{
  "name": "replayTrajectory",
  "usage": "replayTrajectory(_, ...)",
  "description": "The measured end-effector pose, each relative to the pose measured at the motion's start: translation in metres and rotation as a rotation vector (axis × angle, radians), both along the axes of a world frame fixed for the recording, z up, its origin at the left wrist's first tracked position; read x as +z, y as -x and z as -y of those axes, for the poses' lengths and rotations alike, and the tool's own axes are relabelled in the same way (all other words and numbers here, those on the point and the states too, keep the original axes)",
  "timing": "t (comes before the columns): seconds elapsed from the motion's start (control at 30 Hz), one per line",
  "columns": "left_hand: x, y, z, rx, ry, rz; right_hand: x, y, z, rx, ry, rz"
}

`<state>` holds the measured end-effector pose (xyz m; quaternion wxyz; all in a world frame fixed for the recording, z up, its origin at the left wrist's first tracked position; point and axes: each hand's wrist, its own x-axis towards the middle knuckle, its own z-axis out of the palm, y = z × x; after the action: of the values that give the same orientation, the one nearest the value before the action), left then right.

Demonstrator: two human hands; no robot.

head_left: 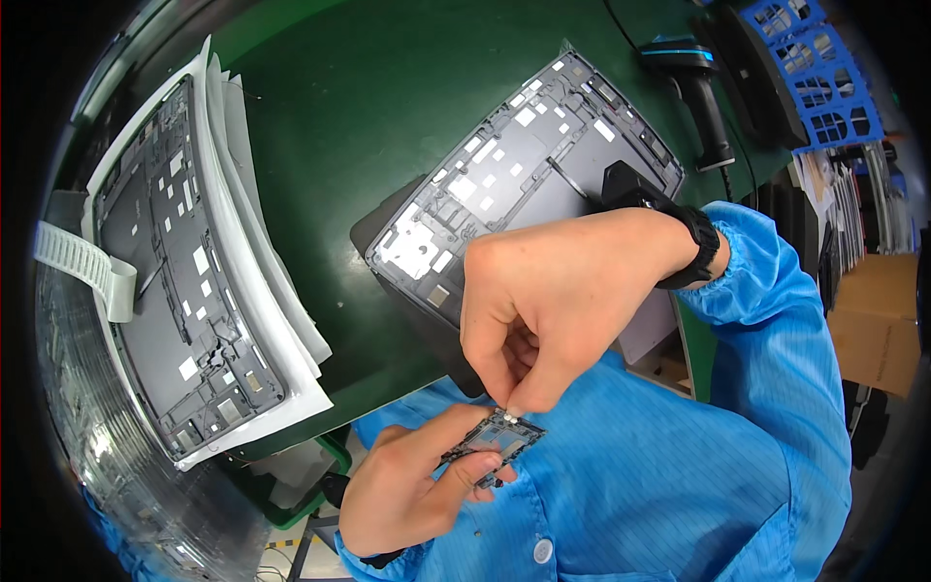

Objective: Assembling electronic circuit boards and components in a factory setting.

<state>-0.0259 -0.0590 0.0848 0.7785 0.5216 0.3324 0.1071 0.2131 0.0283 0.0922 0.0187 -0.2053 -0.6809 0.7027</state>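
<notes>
A small dark circuit board (499, 436) is tilted close in front of my blue smock. My left hand (402, 490) grips it between thumb and fingers along its left and lower edges. Above it, my right hand (548, 301) pinches thumb and forefinger together at the board's upper edge. Small whitish pieces (509, 417) show right under those fingertips; whether they are held or fixed to the board, I cannot tell. Behind my right hand lies a grey laptop-like casing (533, 209) with many white pads, partly hidden by the hand and a black wrist device (630, 186).
On the left, a similar grey casing (131, 218) rests on stacked white sheets (291, 320), with a pale curled strip (82, 257) over its edge. A handheld scanner (700, 107) stands on the green table (320, 145). Beyond are a blue plastic basket (829, 92) and a cardboard box (878, 315).
</notes>
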Motion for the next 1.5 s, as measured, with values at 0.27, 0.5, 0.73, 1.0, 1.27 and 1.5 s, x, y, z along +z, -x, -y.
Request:
replayTrajectory(0.27, 0.011, -0.028, -0.006, 0.218, 0.074, -0.032, 0.024, -0.032, 0.004, -0.376, -0.504, -0.018)
replayTrajectory(0.5, 0.027, -0.077, -0.04, 0.178, -0.977, -0.4, 0.006, -0.069, 0.051, -1.334, -0.546, 0.012)
replayTrajectory(0.73, 0.034, -0.109, -0.092, -0.118, -1.198, -0.608, -0.029, -0.112, 0.052, -1.397, -1.297, 0.673)
replayTrajectory(1.0, 0.011, -0.072, -0.026, 0.344, -1.286, -0.592, -0.02, -0.129, 0.051, -1.541, -0.469, 0.603)
replayTrajectory(1.27, -0.02, -0.055, 0.015, 0.391, -0.791, -0.323, -0.005, -0.121, 0.043, -1.498, -0.347, 0.479)
replayTrajectory(1.5, -0.022, -0.049, -0.02, 0.779, -1.032, -0.066, -0.014, -0.103, 0.006, -1.481, 0.004, -0.135)
